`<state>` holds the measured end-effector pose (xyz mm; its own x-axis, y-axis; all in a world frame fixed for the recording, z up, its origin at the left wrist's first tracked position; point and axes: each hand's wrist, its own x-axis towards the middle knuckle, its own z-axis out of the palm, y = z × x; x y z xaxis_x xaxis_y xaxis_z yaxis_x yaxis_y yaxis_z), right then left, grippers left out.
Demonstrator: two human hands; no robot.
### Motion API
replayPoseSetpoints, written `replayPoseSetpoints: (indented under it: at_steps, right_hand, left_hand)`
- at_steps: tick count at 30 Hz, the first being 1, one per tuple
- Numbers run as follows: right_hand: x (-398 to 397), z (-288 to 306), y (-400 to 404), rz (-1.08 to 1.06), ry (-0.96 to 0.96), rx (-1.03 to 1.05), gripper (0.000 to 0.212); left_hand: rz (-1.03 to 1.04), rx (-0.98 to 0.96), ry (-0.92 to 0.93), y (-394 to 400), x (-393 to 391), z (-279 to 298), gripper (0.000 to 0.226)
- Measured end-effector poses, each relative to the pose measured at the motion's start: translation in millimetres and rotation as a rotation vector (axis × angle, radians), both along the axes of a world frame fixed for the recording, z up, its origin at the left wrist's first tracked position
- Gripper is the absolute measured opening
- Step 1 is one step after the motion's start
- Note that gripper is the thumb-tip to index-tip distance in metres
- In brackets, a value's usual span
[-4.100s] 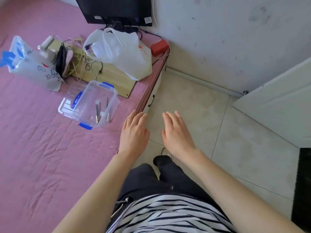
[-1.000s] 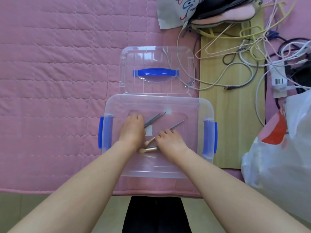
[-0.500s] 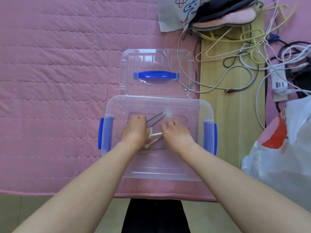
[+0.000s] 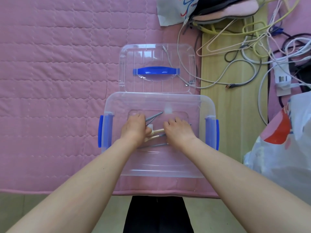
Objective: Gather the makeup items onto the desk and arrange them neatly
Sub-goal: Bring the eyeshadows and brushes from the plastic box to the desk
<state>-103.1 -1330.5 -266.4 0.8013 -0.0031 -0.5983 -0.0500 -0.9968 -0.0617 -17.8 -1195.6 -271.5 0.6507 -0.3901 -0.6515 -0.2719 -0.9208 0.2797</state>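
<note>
Left hand (image 4: 134,130) and right hand (image 4: 178,132) in box (image 4: 151,165), fingers curled on brushes (image 4: 155,132). Risk: loose bundle may scatter when lifted.

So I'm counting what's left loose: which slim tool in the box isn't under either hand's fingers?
The grey stick lying nearest the person, low between both wrists; the other tools run under the left hand or right hand.
</note>
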Motion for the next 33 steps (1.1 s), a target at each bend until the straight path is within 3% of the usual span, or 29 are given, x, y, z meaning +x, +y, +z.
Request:
replayPoseSetpoints:
  at_steps: [7, 12, 21, 28, 33]
  right_hand:
    - [-12, 12, 15, -0.027, 0.066, 0.068, 0.026]
    - [-17, 10, 23, -0.022, 0.081, 0.144, 0.028]
    - [-10, 3, 33, 0.150, 0.102, 0.041, 0.032]
    - [-12, 24, 25, 0.058, 0.104, 0.084, 0.028]
    - [-14, 67, 21, -0.003, 0.103, 0.130, 0.029]
  left_hand:
    - [-0.027, 0.016, 0.071, 4, -2, 11, 0.003]
    - [-0.008, -0.027, 0.061, 8, -8, 11, 0.008]
    - [-0.031, -0.065, 0.059, 12, -10, 12, 0.018]
    - [0.034, -0.108, 0.066, 17, -9, 35, 0.020]
    - [0.221, -0.228, 0.077, 24, -10, 72, 0.023]
